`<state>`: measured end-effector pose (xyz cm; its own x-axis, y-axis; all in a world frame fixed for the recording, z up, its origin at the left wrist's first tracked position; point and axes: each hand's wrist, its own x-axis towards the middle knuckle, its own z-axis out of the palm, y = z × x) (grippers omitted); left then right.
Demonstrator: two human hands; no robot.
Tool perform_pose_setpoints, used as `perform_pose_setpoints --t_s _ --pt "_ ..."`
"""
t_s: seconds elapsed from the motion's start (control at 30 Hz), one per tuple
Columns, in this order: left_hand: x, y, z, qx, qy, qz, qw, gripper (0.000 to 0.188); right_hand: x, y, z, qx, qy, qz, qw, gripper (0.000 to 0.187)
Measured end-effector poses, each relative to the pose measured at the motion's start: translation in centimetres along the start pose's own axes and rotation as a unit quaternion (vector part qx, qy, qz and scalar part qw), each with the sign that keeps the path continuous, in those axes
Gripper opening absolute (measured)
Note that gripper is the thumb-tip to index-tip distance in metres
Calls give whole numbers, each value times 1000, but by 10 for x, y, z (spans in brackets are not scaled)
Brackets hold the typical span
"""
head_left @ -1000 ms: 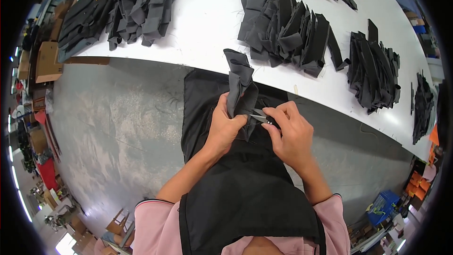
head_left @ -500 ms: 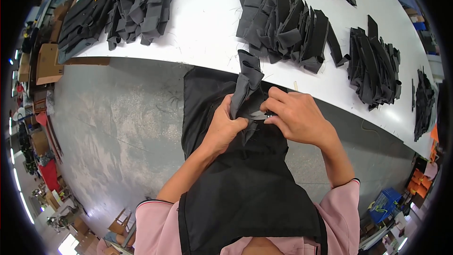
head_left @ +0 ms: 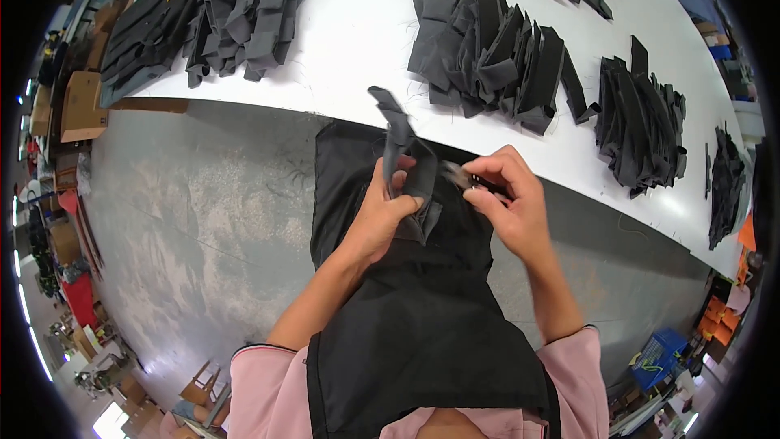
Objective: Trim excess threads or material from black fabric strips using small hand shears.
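Observation:
My left hand (head_left: 375, 220) is closed on a dark grey fabric strip (head_left: 424, 173), its thumb pressed on the lower part. The strip is folded over, and a narrow end sticks up toward the table edge. My right hand (head_left: 518, 210) grips a pair of small thread snips (head_left: 491, 185) with black handles. The blades are smeared by motion and point left at the strip, a little apart from it. Both hands are over the black apron (head_left: 431, 333) on my lap, just short of the white table (head_left: 349, 41).
On the table lie bundles of dark fabric strips: a large pile (head_left: 487, 57) straight ahead, another pile (head_left: 642, 126) to the right, and grey pieces (head_left: 258, 25) to the left beside dark folded cloth (head_left: 150, 37). A blue crate (head_left: 660, 358) stands on the floor at right, a cardboard box (head_left: 84, 106) at left.
The snips have drawn back to the right, away from the fabric strip. My left hand has turned the strip, so its upper end leans left and its inner side shows.

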<state>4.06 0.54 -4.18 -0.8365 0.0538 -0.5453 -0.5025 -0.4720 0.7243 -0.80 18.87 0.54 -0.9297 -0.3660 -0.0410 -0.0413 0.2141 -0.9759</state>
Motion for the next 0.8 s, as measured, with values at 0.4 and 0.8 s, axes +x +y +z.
perform_pose_setpoints --t_s 0.4,0.8 --pt "3 8 -6 -167 -96 29 981 49 -28 30 72 115 106 27 987 23" --pt "10 19 -5 -266 -107 73 955 64 -45 12 71 -87 101 -62 989 26"
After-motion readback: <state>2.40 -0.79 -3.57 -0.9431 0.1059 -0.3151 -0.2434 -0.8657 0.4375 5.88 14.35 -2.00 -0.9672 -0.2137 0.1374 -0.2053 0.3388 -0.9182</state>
